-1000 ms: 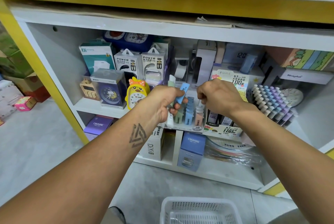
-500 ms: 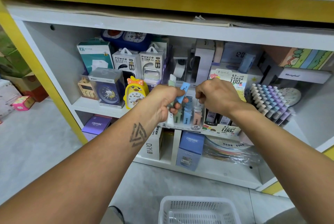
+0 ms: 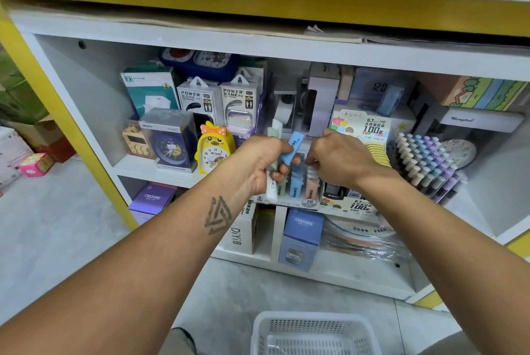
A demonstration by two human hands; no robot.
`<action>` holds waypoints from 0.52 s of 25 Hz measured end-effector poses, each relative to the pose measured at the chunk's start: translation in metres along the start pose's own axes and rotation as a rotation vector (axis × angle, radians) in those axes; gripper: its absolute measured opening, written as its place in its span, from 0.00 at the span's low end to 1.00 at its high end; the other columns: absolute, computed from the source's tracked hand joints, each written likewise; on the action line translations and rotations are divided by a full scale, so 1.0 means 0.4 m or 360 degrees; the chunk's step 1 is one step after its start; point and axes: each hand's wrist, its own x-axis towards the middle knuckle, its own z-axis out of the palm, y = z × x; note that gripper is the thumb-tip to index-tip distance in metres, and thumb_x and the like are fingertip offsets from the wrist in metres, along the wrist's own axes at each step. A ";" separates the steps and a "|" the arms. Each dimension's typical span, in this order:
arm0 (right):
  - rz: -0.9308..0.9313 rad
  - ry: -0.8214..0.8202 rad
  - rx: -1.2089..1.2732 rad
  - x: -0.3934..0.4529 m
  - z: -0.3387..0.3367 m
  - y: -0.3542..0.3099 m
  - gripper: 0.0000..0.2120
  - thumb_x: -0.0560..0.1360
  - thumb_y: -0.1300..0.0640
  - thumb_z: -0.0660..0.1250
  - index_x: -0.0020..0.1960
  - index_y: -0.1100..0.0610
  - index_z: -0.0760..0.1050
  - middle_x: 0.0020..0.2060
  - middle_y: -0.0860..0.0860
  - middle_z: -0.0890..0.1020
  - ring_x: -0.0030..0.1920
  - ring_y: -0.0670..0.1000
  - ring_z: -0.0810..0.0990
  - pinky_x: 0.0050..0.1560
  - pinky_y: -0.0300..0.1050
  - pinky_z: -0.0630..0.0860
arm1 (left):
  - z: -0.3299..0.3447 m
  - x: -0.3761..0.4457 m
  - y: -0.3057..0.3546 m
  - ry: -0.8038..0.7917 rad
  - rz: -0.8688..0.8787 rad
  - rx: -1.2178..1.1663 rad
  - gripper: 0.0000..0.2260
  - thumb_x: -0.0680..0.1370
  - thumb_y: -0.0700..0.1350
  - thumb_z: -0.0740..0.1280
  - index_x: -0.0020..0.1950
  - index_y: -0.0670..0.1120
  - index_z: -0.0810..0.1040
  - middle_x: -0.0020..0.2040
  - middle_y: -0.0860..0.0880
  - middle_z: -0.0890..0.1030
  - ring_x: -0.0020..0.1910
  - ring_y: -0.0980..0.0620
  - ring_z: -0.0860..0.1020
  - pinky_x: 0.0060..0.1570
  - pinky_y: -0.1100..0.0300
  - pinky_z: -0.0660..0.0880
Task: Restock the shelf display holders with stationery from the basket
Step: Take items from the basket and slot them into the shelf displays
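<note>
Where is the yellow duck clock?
The yellow duck clock stands on the shelf, just left of the left hand, beside the boxed blue clock.

Blue packet (image 3: 292,148) and pale green packet (image 3: 273,133) in fist; yellow duck clock (image 3: 213,149) with orange dotted bow; white mesh basket (image 3: 314,331); yellow shelf frame (image 3: 57,102); purple box (image 3: 153,198).

The white shelf (image 3: 160,175) is packed from its back wall to its front edge: a yellow duck-shaped alarm clock (image 3: 213,148) just left of the clear display holder of pastel lead cases (image 3: 298,191), tiered pastel pens (image 3: 424,162) toward the right end. Open air lies only before the front edge, above the white mesh plastic basket (image 3: 312,334).
</note>
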 end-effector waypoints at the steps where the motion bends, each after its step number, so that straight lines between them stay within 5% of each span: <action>1: -0.0005 -0.0001 0.0040 0.004 -0.002 0.004 0.13 0.74 0.63 0.66 0.54 0.51 0.83 0.52 0.50 0.79 0.54 0.53 0.75 0.46 0.46 0.73 | 0.001 -0.002 0.001 -0.0010 -0.0004 -0.0021 0.08 0.82 0.37 0.59 0.58 0.39 0.76 0.37 0.44 0.78 0.22 0.55 0.65 0.19 0.68 0.58; 3: 0.0110 0.0122 0.0386 0.014 -0.021 0.014 0.15 0.77 0.63 0.65 0.59 0.51 0.81 0.55 0.49 0.81 0.56 0.51 0.76 0.53 0.47 0.76 | 0.000 -0.005 0.002 -0.0041 -0.0010 -0.0055 0.07 0.82 0.36 0.59 0.54 0.39 0.76 0.37 0.44 0.76 0.23 0.55 0.65 0.19 0.68 0.58; 6: 0.0237 0.0167 0.1282 0.017 -0.052 0.023 0.18 0.76 0.66 0.68 0.62 0.51 0.79 0.51 0.49 0.83 0.45 0.45 0.80 0.50 0.38 0.79 | 0.000 -0.010 0.003 -0.0059 0.0031 -0.0053 0.05 0.81 0.35 0.62 0.52 0.39 0.77 0.34 0.44 0.76 0.22 0.55 0.66 0.19 0.68 0.58; 9: 0.0240 0.0005 0.1796 0.000 -0.058 0.009 0.14 0.73 0.66 0.74 0.56 0.55 0.81 0.47 0.52 0.86 0.43 0.47 0.85 0.47 0.38 0.80 | 0.003 -0.012 0.002 0.0028 0.0134 -0.0003 0.04 0.78 0.33 0.66 0.50 0.38 0.79 0.30 0.44 0.79 0.21 0.55 0.66 0.20 0.68 0.58; 13: 0.0453 0.0176 0.2260 -0.008 -0.066 0.016 0.08 0.72 0.70 0.74 0.49 0.62 0.80 0.42 0.61 0.85 0.40 0.55 0.87 0.43 0.42 0.83 | -0.003 -0.014 0.013 0.0083 0.0153 -0.0138 0.03 0.78 0.35 0.66 0.47 0.37 0.79 0.35 0.41 0.79 0.22 0.54 0.65 0.21 0.68 0.57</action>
